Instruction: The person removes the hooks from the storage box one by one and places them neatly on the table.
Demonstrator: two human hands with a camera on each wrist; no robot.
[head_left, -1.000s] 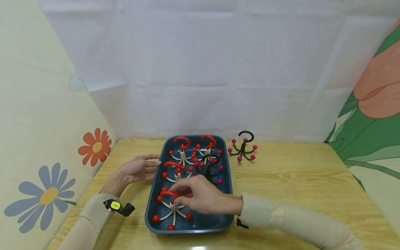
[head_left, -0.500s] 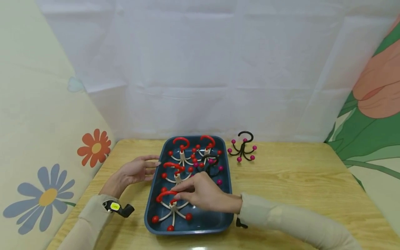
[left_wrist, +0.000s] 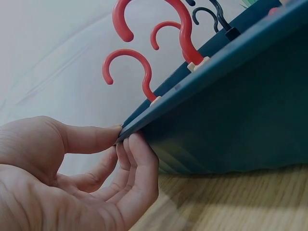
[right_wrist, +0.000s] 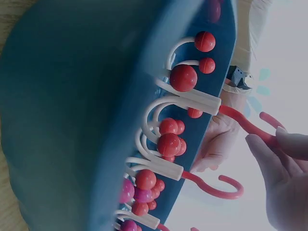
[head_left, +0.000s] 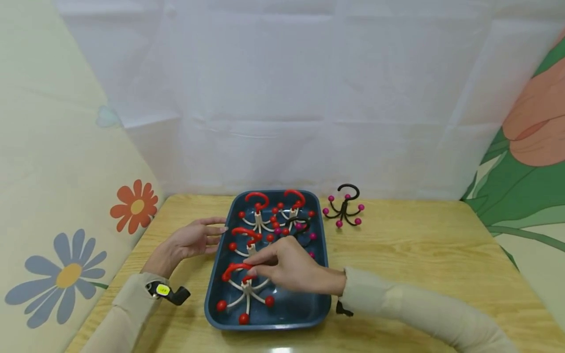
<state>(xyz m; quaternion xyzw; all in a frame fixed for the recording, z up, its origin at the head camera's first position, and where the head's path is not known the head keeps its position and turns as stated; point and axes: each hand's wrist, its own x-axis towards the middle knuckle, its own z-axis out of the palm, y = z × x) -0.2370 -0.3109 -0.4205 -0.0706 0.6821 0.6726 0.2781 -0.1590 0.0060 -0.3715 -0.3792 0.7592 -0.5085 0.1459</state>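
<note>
Right now the right-hand grip [head_left: 291, 267] is pinching the red hook [head_left: 236, 269] of the nearest white hanger [head_left: 247, 286], which is sitting in the blue tray [head_left: 304, 309], near left. The left-hand grip [head_left: 194, 239] is holding the tray's rim [left_wrist: 192, 89]. A black hanger [head_left: 344, 210] is standing on the tabletop [head_left: 406, 240] beside it.

I have the tray [head_left: 300, 314] left of the table's middle on the table [head_left: 406, 245], its far edge near the table's back edge, a sheet [head_left: 309, 88] behind. Inside I make out five hook hangers: the far-left hanger [head_left: 258, 218] and far-right hanger [head_left: 293, 213] by those corners, the near-left hanger [head_left: 246, 284] toward its corner, the mid-left hanger [head_left: 251, 249] behind it, and the mid-right hanger [head_left: 299, 218] toward the right edge. A lone hanger [head_left: 344, 210] stands right of the tray's far right corner. The left hand [head_left: 194, 240] is at the left edge; the right hand [head_left: 293, 267] spans the right edge to the near-left hanger.
</note>
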